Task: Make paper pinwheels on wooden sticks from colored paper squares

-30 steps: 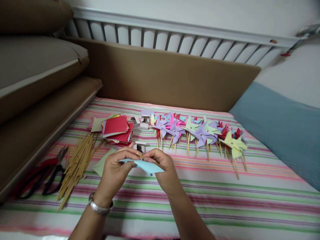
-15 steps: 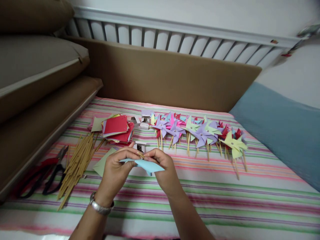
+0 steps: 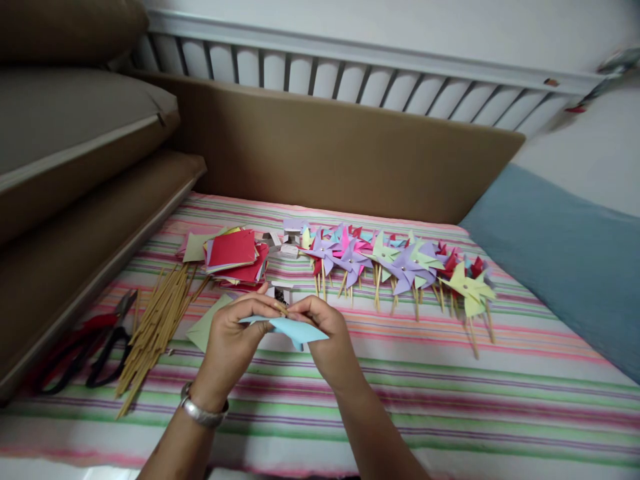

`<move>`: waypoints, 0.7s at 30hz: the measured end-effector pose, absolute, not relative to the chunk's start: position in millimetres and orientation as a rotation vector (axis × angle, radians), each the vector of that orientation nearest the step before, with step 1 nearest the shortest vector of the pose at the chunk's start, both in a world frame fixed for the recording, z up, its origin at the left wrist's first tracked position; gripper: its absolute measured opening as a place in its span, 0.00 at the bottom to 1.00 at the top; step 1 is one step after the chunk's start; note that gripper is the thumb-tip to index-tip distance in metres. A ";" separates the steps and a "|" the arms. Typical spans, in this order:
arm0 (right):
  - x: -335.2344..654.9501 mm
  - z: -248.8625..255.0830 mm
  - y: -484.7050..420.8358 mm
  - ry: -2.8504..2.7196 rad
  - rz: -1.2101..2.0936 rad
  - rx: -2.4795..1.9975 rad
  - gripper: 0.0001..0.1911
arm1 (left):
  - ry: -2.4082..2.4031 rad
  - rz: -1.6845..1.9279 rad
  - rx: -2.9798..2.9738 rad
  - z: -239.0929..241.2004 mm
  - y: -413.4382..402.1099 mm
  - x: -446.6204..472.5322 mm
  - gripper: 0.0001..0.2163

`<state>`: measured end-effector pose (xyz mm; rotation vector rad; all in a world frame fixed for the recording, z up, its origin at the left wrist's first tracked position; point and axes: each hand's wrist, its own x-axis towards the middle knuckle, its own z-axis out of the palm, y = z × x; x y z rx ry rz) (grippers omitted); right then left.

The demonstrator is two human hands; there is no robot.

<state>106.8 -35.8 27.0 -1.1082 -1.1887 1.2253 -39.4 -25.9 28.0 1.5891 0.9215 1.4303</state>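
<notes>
A light blue paper pinwheel (image 3: 295,329) is held between both hands above the striped cloth. My left hand (image 3: 240,325), with a silver bracelet at its wrist, is closed on the pinwheel's left side. From the right, the fingers of my right hand (image 3: 323,327) pinch at its middle, close to the left fingertips. The tip of a wooden stick (image 3: 283,311) shows between the fingertips; the rest of it is hidden. Just behind the hands stands a small open box (image 3: 281,293) with dark little pieces inside. A pale green paper sheet (image 3: 207,325) lies by my left hand.
Wooden sticks (image 3: 155,327) lie in a pile at the left, next to scissors (image 3: 107,350). Behind them is a stack of coloured paper squares (image 3: 233,250). Finished-looking pinwheels (image 3: 403,267) lie in a row at right. Cushions (image 3: 90,193) rise on the left; a brown board (image 3: 320,157) stands at the back.
</notes>
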 end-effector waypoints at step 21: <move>106.0 27.6 -35.3 -1.241 1.213 -1.107 0.03 | 0.946 1.364 1.480 24.6 -21.1 -42.3 0.04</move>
